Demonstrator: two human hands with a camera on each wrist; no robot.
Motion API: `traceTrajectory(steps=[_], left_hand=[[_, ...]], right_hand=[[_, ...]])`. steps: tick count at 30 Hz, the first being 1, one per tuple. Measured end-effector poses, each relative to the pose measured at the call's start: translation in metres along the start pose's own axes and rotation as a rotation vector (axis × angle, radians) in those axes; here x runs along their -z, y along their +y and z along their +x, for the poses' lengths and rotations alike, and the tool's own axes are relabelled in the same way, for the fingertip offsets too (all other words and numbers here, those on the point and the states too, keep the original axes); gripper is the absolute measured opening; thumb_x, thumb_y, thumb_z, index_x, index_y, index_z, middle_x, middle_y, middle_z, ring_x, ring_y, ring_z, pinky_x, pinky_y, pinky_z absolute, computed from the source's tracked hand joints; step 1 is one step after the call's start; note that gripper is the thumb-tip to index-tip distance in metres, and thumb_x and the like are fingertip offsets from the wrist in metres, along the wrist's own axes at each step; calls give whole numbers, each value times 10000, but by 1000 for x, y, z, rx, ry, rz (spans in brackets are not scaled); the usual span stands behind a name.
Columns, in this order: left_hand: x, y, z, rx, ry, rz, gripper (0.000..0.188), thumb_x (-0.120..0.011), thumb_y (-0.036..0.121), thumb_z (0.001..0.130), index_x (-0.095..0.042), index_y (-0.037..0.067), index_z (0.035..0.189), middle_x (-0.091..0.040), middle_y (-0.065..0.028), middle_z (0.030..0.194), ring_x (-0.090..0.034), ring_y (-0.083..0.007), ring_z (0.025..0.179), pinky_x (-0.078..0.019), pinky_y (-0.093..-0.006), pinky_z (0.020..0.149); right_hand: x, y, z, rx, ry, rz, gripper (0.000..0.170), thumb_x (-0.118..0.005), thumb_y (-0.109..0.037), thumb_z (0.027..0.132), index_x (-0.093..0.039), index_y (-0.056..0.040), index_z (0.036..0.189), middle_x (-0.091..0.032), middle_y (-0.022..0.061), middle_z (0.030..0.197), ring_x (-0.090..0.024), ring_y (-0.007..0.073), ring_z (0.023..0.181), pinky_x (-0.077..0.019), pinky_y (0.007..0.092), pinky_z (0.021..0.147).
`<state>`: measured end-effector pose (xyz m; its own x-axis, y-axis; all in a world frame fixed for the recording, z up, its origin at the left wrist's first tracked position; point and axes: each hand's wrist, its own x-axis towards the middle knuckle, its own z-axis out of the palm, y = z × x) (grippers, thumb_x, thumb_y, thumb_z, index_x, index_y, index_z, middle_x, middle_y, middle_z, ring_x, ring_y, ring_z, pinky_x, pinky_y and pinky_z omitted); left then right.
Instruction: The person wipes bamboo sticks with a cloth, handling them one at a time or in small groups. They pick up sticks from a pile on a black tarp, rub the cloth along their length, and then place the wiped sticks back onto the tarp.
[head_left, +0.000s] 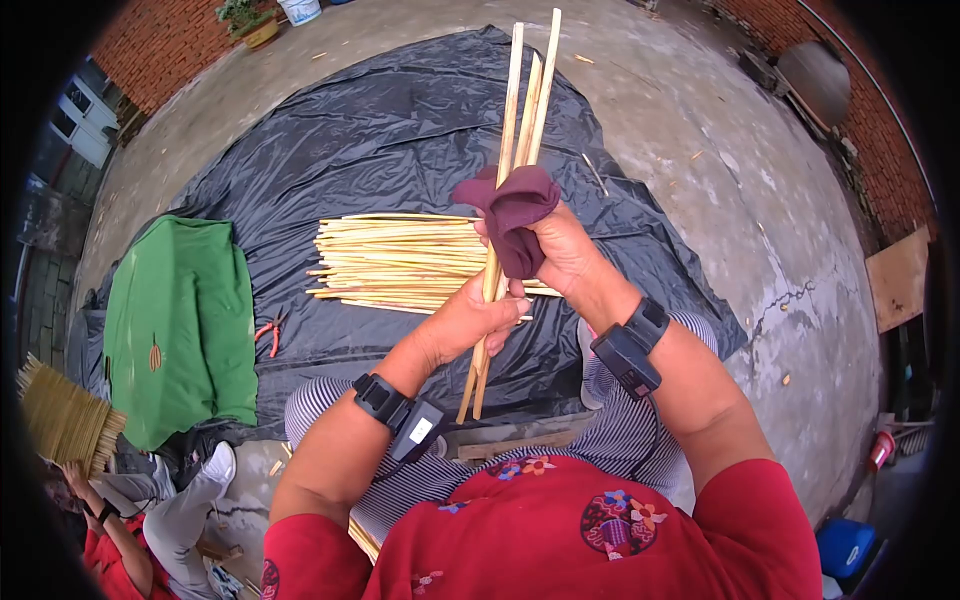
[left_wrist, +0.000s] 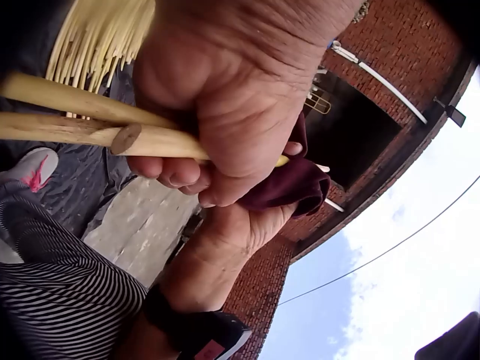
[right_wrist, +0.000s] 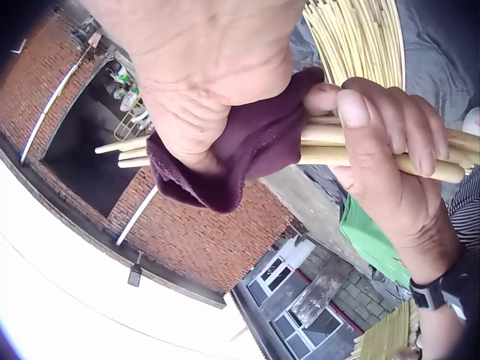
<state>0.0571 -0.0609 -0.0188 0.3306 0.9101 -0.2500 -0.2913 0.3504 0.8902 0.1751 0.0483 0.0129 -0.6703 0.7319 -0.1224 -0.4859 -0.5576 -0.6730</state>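
Observation:
Several pale peeled sticks [head_left: 508,130] stand up and away from the body, their lower ends below the hands. My left hand [head_left: 468,318] grips them near the lower end, fingers curled round; the left wrist view shows a cut stick end [left_wrist: 127,139] beside that hand [left_wrist: 225,97]. Just above it my right hand [head_left: 570,250] holds a maroon cloth [head_left: 525,200] wrapped round the same sticks. In the right wrist view the cloth [right_wrist: 259,142] covers the sticks between both hands, and the right fingers are partly hidden in it.
A row of similar sticks [head_left: 400,255] lies on a black plastic sheet [head_left: 400,140]. Left of it are red-handled pliers [head_left: 270,332] and a green cloth [head_left: 180,330]. Another person [head_left: 130,540] at lower left handles a bundle of sticks [head_left: 65,415].

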Motion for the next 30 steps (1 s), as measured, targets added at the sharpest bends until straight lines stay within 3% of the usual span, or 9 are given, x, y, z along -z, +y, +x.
traceTrajectory(steps=[10,14,16,17,20,23,26,29,30], left_hand=[[-2,-8,-4,74,-123,160,127,-530,119,928,-422,75,979,-440,8,624,-439,-77,438,-401,-240,415],[1,-17,-4,7,51,453,160,-536,129,920,-414,64,1002,-456,-1,636,-458,-93,449,-407,-262,423],[13,-36,4,-124,207,691,191,-544,140,913,-407,55,1015,-475,-16,648,-478,-123,458,-423,-296,434],[19,-45,11,-412,280,903,239,-555,145,893,-396,49,1043,-557,-117,671,-563,-256,484,-462,-388,471],[18,-35,9,-220,426,1140,296,-530,158,871,-381,7,1077,-606,-277,738,-605,-464,705,-467,-504,618],[13,-21,11,-77,517,1385,290,-531,160,864,-385,14,1068,-608,-254,689,-619,-444,700,-465,-524,617],[11,-20,13,-146,535,1376,376,-572,207,854,-382,7,1109,-607,-280,734,-627,-429,739,-478,-517,598],[4,-17,17,-323,474,1012,475,-628,253,850,-377,-7,1159,-617,-215,781,-656,-316,716,-516,-425,592],[3,-14,16,-222,411,837,493,-645,260,846,-389,-1,1176,-611,-178,819,-648,-264,734,-518,-384,606]], right_hand=[[23,-48,22,359,211,-25,185,-608,-13,833,-556,-13,1010,-669,176,943,-654,223,731,-559,309,643],[31,-50,22,381,196,-32,193,-625,-45,835,-555,-21,1014,-673,163,924,-648,209,728,-556,303,648],[34,-42,22,441,202,-149,377,-661,-10,799,-480,-61,1125,-622,103,978,-615,180,817,-543,289,690],[28,-32,20,471,243,-201,437,-669,5,787,-450,-76,1156,-599,89,1001,-604,173,845,-539,286,700],[11,-11,12,440,286,-292,628,-691,57,741,-331,-111,1227,-498,56,1061,-565,154,923,-534,288,728],[-2,7,5,357,385,-272,538,-681,77,732,-379,-102,1139,-514,52,1018,-574,157,880,-534,290,695],[17,-1,17,226,366,-145,459,-674,86,729,-424,-96,1069,-544,50,961,-591,168,832,-532,287,680],[15,-11,19,295,291,-111,304,-648,53,763,-502,-82,994,-616,75,900,-621,173,743,-536,300,646],[11,-14,19,323,271,-121,250,-642,30,780,-523,-81,970,-638,87,887,-629,171,713,-536,305,629]])
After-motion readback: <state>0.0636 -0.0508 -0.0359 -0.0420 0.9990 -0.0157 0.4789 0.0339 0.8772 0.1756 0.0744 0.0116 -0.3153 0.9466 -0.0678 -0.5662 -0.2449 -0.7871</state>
